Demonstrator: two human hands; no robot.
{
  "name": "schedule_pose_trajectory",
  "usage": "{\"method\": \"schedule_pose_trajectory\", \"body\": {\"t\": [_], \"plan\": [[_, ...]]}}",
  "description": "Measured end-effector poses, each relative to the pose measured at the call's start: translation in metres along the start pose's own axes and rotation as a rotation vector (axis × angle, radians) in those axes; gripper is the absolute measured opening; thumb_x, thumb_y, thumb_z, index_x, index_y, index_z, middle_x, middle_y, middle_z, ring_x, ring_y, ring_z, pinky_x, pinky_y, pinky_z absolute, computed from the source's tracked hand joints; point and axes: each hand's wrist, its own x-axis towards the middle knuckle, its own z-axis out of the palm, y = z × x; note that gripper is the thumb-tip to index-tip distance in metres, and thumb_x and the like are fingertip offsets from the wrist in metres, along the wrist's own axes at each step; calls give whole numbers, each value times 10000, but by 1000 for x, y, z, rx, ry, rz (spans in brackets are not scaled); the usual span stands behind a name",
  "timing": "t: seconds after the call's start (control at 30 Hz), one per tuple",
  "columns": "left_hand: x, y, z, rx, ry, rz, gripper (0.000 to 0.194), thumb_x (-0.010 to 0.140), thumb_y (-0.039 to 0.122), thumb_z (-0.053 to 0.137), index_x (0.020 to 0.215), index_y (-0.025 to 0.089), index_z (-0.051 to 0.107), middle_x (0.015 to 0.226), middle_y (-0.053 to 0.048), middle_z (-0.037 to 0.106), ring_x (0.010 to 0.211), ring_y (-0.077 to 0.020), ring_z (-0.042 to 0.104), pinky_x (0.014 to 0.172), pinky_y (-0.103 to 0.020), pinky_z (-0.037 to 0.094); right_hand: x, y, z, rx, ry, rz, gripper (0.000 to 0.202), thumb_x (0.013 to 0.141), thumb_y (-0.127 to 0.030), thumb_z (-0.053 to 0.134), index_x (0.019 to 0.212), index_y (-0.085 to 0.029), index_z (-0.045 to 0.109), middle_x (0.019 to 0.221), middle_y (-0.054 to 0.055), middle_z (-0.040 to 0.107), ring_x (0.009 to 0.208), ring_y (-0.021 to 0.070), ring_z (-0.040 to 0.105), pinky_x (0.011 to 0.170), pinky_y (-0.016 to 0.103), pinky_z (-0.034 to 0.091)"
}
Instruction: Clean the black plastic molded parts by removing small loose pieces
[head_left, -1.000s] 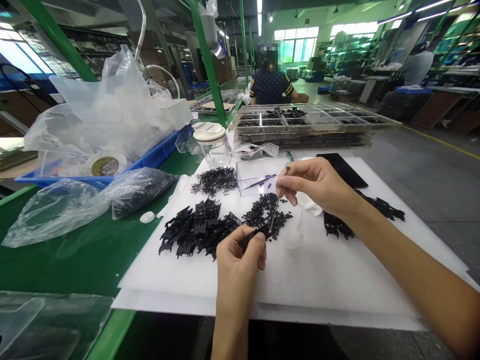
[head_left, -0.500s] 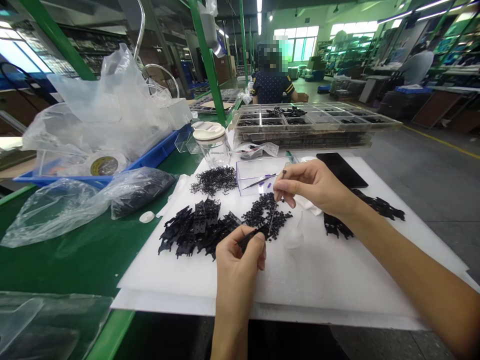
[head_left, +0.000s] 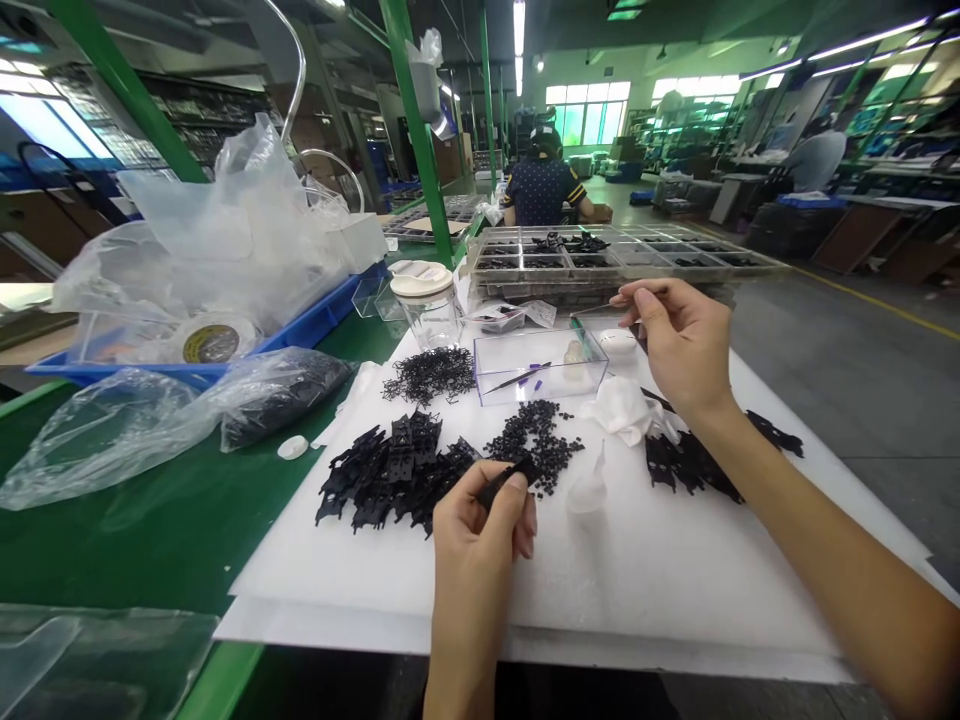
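Note:
My left hand [head_left: 484,515] is closed, thumb and fingers pinching a flat black plastic part [head_left: 504,482] over the white board. Raised beyond the board's middle, my right hand [head_left: 682,340] pinches a thin rod-like tool [head_left: 596,308] whose tip points left. The exact kind of tool cannot be made out. A heap of matching black plastic parts [head_left: 390,470] lies left of my left hand. Just beyond that hand are small black pieces [head_left: 532,440]. Thin black bent pieces [head_left: 429,375] form another pile farther back. More flat black parts [head_left: 690,465] lie beneath my right forearm.
On the board stand a clear box [head_left: 540,385] with a slim tool inside, a small translucent dropper bottle [head_left: 589,485] and a crumpled white tissue [head_left: 626,408]. A lidded cup [head_left: 427,300] and divided trays [head_left: 622,258] are behind. A bagged blue bin [head_left: 315,310] sits left. A person [head_left: 545,185] sits ahead.
My right hand has moved up and to the right, lifting the thin tool away from the part in my left hand. The left hand keeps its grip almost in place.

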Motion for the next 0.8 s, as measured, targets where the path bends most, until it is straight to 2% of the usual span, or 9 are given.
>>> {"method": "schedule_pose_trajectory", "body": {"t": [0.17,0.37,0.6,0.8], "plan": [[-1,-1,-3,-61,16,-3,207,897,370,724,890,194,617,538,55,508,515,-90,387,499,-192,319,-3,5,1,-123,-83,74,178,971,-270,594,947,-170,739,930,76,771,776,194,696,715,310,538],[3,-7,-7,-81,35,-1,254,886,397,757,996,197,647,621,36,528,611,-110,427,562,-192,350,-6,2,3,-154,-48,82,194,980,-271,581,946,-168,741,901,69,759,817,203,701,726,313,521],[1,-9,-9,56,70,-46,432,853,536,770,1131,216,688,722,24,516,680,-127,436,601,-217,357,-9,-1,3,-194,-87,76,218,985,-299,592,932,-163,753,846,57,743,787,201,678,702,310,499],[2,-8,-9,-19,39,-20,353,902,513,724,1070,205,686,710,24,492,690,-136,414,637,-238,359,-10,-1,4,-196,-84,39,254,1002,-322,571,908,-165,747,818,56,728,774,204,677,707,313,506]]}}
